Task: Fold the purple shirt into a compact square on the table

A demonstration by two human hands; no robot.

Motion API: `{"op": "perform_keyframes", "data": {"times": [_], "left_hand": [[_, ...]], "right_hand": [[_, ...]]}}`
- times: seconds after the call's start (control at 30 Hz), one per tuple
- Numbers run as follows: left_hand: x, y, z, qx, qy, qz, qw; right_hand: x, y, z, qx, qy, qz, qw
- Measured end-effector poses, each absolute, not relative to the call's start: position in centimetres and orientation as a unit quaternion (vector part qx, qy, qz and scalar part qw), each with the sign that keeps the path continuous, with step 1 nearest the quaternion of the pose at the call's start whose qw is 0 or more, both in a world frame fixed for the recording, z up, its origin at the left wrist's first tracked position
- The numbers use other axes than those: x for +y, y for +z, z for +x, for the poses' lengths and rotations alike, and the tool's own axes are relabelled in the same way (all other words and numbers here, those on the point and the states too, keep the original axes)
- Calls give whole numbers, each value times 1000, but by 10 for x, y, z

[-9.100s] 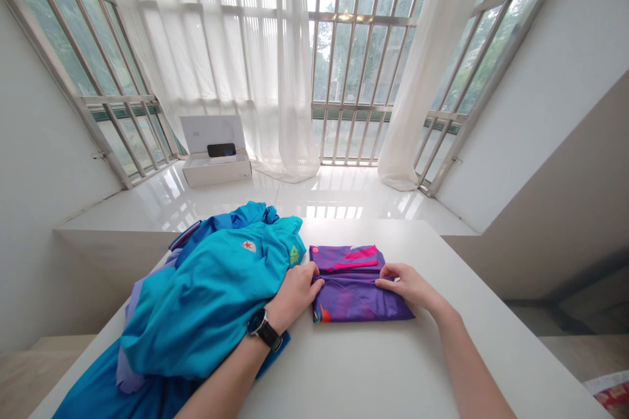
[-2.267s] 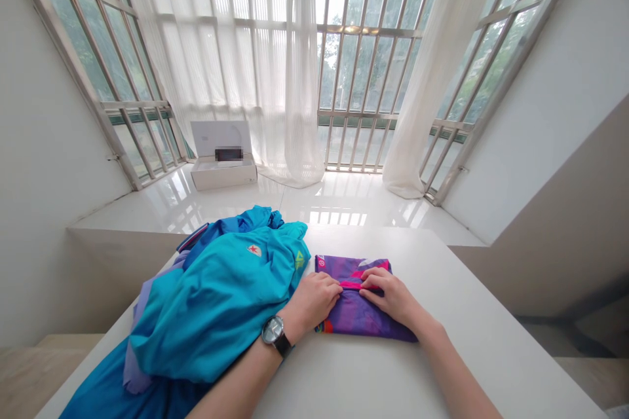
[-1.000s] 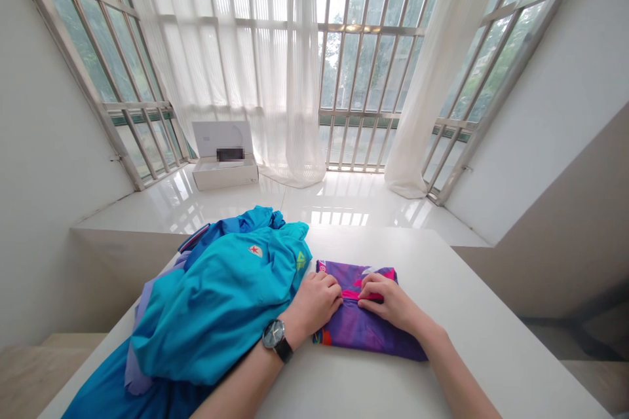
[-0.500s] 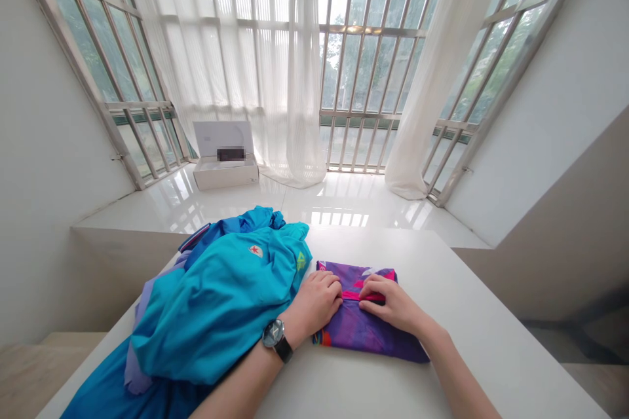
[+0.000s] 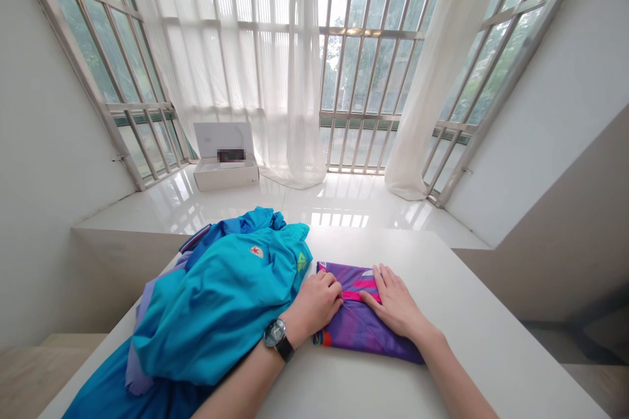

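Note:
A folded purple and pink shirt (image 5: 361, 334) lies flat on the white table (image 5: 481, 340). At its left side my left hand (image 5: 319, 298), with a watch (image 5: 275, 332) on the wrist, has its fingers curled and closed on the cloth; the fingertips are partly hidden. My right hand (image 5: 398, 301) rests flat on the shirt's right half, fingers stretched out and thumb apart. Touching or very near my left forearm is a heap of clothes with a teal jacket (image 5: 211, 314) on top.
Blue clothing (image 5: 113, 383) and a lavender piece (image 5: 139, 360) show under the jacket. Beyond the table, an open white box (image 5: 226, 177) stands on the glossy window sill (image 5: 295, 200). Sheer curtains (image 5: 304, 78) hang before barred windows.
My right hand has gone from curled fingers near the shirt's middle to lying flat with fingers extended, slightly farther right. My left hand stays nearly where it was.

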State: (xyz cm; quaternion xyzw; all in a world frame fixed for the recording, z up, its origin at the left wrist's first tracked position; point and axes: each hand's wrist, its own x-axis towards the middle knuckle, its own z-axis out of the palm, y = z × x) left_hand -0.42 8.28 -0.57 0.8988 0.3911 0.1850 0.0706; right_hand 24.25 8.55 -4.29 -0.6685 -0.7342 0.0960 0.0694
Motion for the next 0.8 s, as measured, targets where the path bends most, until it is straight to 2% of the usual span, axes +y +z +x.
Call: {"op": "perform_keyframes", "data": {"times": [0.33,0.47,0.6,0.8], "left_hand": [[89,-9,-14,392,228,888,73],[90,-5,-14,387,216,893,74],[90,-6,-14,385,212,895,73],[88,-3,-14,399,207,891,63]], "right_hand": [[83,-38,237,-721,100,-685,15],[83,-31,236,-727,93,-680,17],[83,-23,233,-761,50,-645,55],[86,-32,237,-770,97,-629,37]]}}
